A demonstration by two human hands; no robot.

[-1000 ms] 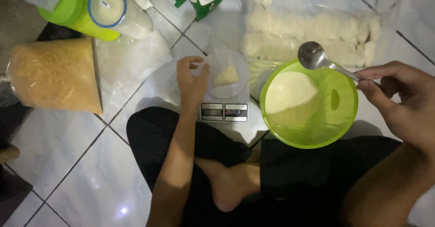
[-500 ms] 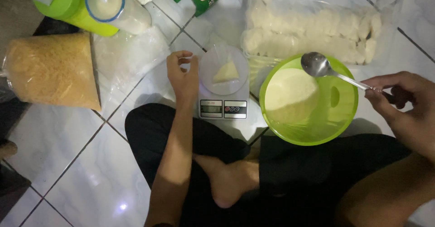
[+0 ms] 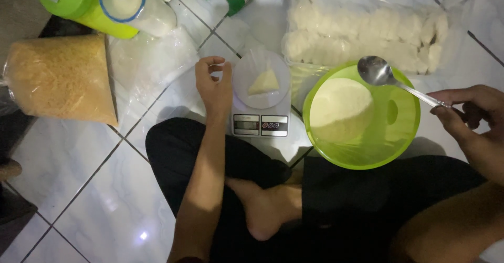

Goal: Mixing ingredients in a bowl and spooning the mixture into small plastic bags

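My left hand (image 3: 214, 84) rests at the left edge of a small white kitchen scale (image 3: 261, 124), thumb and forefinger pinching the rim of a clear plastic bag (image 3: 262, 66) that lies on it with a little pale powder (image 3: 263, 82) inside. My right hand (image 3: 472, 111) grips the handle of a metal spoon (image 3: 379, 72). The spoon's empty bowl hovers over the far rim of a lime green bowl (image 3: 404, 132) holding a mound of white powder (image 3: 341, 109).
I sit cross-legged on white floor tiles (image 3: 105, 189). A large bag of golden crumbs (image 3: 60, 79) lies at left, a green container (image 3: 86, 6) and a clear tub with a blue rim (image 3: 134, 3) behind it. A clear bag of white pieces (image 3: 367, 27) lies beyond the bowl.
The spoon has drifted slightly left and lower over the green bowl. My left hand has shifted from the bag's top to the scale's left edge.
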